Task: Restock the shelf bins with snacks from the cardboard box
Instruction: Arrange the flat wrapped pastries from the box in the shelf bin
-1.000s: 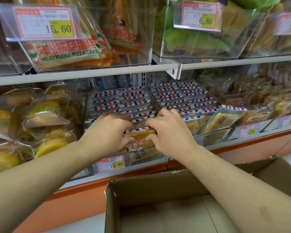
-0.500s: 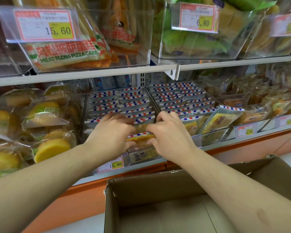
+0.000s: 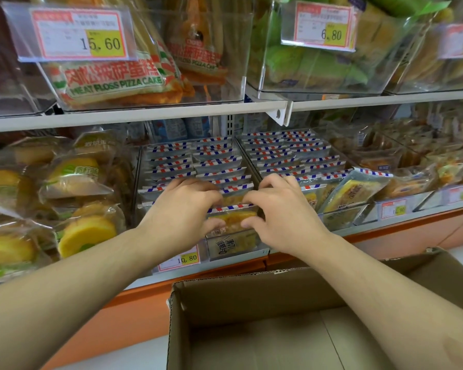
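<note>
Left hand [image 3: 182, 214]: you pinched the front pack [image 3: 233, 218] at its left edge.
Right hand [image 3: 281, 212]: you gripped its right edge.
Box [image 3: 251, 292]: sat open below the bin [image 3: 235, 247].

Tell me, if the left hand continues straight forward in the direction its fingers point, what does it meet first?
Probably the row of striped-edge snack packets standing in the bin behind the front packet that the left hand grips. Depth is unclear, but they look very close.
</note>
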A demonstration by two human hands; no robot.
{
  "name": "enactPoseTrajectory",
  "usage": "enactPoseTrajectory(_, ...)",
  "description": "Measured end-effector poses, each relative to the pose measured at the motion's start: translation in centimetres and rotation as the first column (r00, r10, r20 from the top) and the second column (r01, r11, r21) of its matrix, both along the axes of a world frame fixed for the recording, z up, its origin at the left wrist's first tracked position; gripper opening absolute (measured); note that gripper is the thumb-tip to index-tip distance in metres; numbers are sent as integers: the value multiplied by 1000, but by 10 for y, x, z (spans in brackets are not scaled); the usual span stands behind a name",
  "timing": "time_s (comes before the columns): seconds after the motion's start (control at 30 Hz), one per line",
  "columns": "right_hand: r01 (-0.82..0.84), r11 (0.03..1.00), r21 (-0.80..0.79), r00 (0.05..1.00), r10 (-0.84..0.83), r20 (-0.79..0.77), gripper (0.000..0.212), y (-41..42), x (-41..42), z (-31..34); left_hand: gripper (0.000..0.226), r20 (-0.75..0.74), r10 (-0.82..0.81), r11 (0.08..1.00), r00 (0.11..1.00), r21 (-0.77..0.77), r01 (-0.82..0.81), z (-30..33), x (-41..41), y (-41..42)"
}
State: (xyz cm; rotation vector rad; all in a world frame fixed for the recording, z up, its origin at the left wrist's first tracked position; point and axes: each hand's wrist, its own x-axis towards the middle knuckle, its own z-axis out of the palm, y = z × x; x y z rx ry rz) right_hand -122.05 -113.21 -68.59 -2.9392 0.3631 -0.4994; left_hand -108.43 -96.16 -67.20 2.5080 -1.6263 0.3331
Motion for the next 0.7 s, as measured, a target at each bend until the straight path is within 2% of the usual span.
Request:
enactPoseTrajectory(0.1, 16, 996, 86, 999, -20, 40, 34, -3, 0, 0, 38, -24, 8, 1000, 1000, -28, -9, 0, 0, 2)
enactPoseTrajectory(0.23, -5, 999, 43, 998, 3, 64, 30, 6, 6, -6, 36, -15, 21, 1000, 1000, -12, -21, -2, 2, 5)
enactPoseTrajectory(0.4, 15, 999, -50, 1000, -15, 10, 34, 1, 1, -5, 35, 41, 3, 1000, 999, 30, -4, -3, -7, -2)
enactPoseTrajectory(0.5, 31, 999, -42, 999, -31, -12, 35, -4, -3, -4, 37, 72, -14, 999, 997, 39, 11, -6, -12, -8)
enactPoseTrajectory(0.7, 31, 999, 44, 999, -33, 44, 34, -1, 5, -10, 43, 20, 26, 999, 999, 36, -27, -1, -1, 3)
